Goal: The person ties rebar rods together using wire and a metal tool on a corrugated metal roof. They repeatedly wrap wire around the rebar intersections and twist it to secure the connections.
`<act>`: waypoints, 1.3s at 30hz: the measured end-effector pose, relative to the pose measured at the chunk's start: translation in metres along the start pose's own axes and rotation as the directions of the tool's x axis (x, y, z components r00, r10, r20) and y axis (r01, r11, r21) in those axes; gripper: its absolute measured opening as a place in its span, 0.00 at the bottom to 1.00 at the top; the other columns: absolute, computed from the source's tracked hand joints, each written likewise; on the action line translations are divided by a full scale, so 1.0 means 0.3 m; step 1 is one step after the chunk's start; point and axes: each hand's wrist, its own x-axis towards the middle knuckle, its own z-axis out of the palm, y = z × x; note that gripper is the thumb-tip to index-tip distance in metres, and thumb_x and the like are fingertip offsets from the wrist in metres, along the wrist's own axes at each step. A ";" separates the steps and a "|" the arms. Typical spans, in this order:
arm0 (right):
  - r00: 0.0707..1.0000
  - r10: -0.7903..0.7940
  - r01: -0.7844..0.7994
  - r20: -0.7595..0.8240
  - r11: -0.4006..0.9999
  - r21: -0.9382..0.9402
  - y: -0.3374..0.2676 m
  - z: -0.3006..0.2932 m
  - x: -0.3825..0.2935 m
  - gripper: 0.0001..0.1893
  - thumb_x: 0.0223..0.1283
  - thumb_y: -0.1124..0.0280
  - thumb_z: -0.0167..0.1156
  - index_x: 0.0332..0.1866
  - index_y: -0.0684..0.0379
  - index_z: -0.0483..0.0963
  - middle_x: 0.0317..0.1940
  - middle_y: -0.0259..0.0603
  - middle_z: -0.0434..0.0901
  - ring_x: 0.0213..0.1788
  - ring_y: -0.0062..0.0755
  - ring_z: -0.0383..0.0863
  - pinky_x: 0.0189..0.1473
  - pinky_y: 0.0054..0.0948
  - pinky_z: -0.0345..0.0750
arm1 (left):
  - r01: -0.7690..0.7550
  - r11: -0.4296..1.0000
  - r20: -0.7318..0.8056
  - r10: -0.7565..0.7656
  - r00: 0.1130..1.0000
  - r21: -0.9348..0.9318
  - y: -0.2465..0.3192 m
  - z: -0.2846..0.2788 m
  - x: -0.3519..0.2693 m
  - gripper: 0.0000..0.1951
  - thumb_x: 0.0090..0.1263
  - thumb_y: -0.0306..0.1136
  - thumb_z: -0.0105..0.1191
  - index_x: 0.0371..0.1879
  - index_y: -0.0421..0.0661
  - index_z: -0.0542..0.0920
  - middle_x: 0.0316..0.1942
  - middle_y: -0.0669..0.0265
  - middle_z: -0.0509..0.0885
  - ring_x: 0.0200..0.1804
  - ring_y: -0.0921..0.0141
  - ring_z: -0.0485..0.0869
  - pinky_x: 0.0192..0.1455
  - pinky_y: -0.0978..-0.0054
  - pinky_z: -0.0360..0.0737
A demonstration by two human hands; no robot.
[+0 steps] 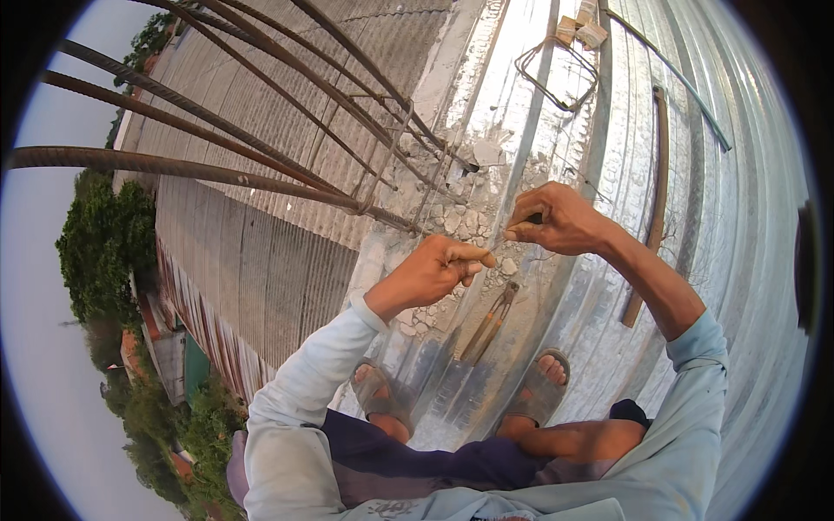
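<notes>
Fingers pinched, my left hand (433, 273) and my right hand (554, 220) face each other over broken concrete rubble (459, 221). A thin wire (499, 246) spans the small gap between their fingertips, and each hand seems to grip it. Below them, a pair of end-cutting pincers (488, 325) with orange-brown handles lies on the metal decking, jaws pointing away from me. Just beyond my left hand, rusty ribbed steel rebars (260, 185) rise from the rubble and lean out to the left. A thin steel stirrup (391, 146) ties around them.
Ribbed galvanized decking (625, 365) carries my sandalled feet. A wooden stick (659, 176), loose thin wires, a bent rebar stirrup (557, 71), small blocks (589, 36) and a thin rod (677, 75) lie on it. Past the left edge are corrugated roofs (260, 260) at a lower level and trees.
</notes>
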 end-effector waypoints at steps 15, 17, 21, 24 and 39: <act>0.959 -0.217 0.197 -0.180 0.972 -0.126 -0.090 0.148 -0.035 0.03 0.61 0.74 0.69 0.38 0.60 0.84 0.27 0.43 0.81 0.29 0.43 0.84 0.32 0.38 0.80 | -0.124 0.861 -0.164 0.048 0.985 -0.493 -0.162 -0.060 0.004 0.10 0.79 0.32 0.56 0.42 0.37 0.85 0.24 0.67 0.83 0.25 0.76 0.80 0.30 0.76 0.78; 0.956 -0.251 0.218 -0.150 0.954 -0.205 -0.076 0.187 -0.020 0.03 0.63 0.73 0.65 0.38 0.60 0.83 0.29 0.44 0.82 0.31 0.47 0.86 0.33 0.40 0.81 | -0.191 0.971 -0.288 0.144 0.947 -0.143 -0.170 -0.075 -0.002 0.10 0.79 0.30 0.56 0.41 0.36 0.86 0.25 0.68 0.84 0.25 0.76 0.79 0.30 0.74 0.78; 0.971 -0.206 0.154 -0.121 0.927 -0.341 -0.032 0.154 0.059 0.07 0.64 0.70 0.60 0.37 0.59 0.84 0.30 0.47 0.85 0.32 0.52 0.86 0.36 0.45 0.82 | -0.260 0.965 -0.488 0.246 0.838 0.040 -0.227 -0.060 0.067 0.10 0.79 0.30 0.55 0.42 0.35 0.86 0.27 0.67 0.85 0.29 0.75 0.79 0.34 0.72 0.79; 0.976 -0.157 0.081 -0.150 0.906 -0.415 0.035 0.131 0.147 0.08 0.63 0.69 0.59 0.36 0.58 0.84 0.29 0.49 0.85 0.33 0.54 0.86 0.37 0.48 0.81 | -0.256 0.946 -0.624 0.078 0.778 -0.201 -0.266 -0.039 0.124 0.11 0.78 0.30 0.56 0.50 0.36 0.84 0.35 0.64 0.86 0.36 0.73 0.82 0.41 0.72 0.81; 0.947 0.196 -0.199 -0.253 0.980 0.015 0.175 0.141 0.468 0.11 0.54 0.70 0.54 0.27 0.63 0.84 0.27 0.57 0.84 0.33 0.54 0.85 0.40 0.49 0.80 | -0.510 0.829 -0.961 0.276 0.017 0.229 0.234 -0.355 0.097 0.38 0.81 0.43 0.54 0.77 0.30 0.52 0.75 0.43 0.62 0.77 0.49 0.62 0.77 0.55 0.65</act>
